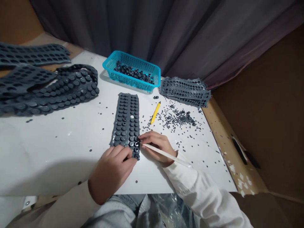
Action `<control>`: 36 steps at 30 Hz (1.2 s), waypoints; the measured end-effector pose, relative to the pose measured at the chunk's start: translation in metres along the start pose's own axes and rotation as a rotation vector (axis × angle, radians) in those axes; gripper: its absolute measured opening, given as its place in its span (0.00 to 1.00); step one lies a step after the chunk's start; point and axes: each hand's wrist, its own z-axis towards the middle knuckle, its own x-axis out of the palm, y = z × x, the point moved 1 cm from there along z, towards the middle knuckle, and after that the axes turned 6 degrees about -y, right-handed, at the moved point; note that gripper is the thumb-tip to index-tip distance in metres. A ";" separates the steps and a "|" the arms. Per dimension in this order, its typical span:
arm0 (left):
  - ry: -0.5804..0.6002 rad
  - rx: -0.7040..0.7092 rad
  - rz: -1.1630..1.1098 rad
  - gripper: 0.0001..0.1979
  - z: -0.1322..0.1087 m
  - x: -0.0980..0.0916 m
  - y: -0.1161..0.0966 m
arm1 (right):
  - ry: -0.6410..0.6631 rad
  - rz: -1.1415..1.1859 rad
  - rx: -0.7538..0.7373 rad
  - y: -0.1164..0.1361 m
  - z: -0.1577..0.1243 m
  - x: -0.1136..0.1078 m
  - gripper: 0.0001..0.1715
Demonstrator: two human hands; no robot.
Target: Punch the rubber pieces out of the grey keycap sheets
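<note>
A dark grey moulded rubber sheet [128, 117] with rows of round caps lies lengthwise before me on the white table. One spot in its right-hand rows is a hole with white showing through. My left hand [114, 171] presses on the near left end of the sheet, fingers bent and gripping it. Pinched in my right hand [159, 147] is a slim white stick-like tool [166, 154]. Its working end is at the sheet's near right edge, mostly hidden by the fingers. A few caps there have open, ring-like centres.
Behind the sheet stands a blue basket [133, 83] of small dark caps. A yellow stick [155, 113] lies beside scattered black discs [180, 118]. Punched-out sheets [185, 91] are stacked at right; more rubber sheets [64, 85] heap at left. A curtain [166, 34] hangs behind.
</note>
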 end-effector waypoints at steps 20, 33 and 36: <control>0.109 -0.109 -0.176 0.09 -0.008 0.002 0.007 | 0.141 -0.496 -0.224 -0.004 -0.004 0.006 0.08; 0.044 -0.097 -0.183 0.08 -0.008 0.001 0.005 | -0.081 0.063 0.131 -0.003 0.003 0.005 0.03; 0.048 -0.117 -0.183 0.06 -0.008 0.001 0.005 | -0.048 0.059 0.105 -0.005 0.003 0.005 0.03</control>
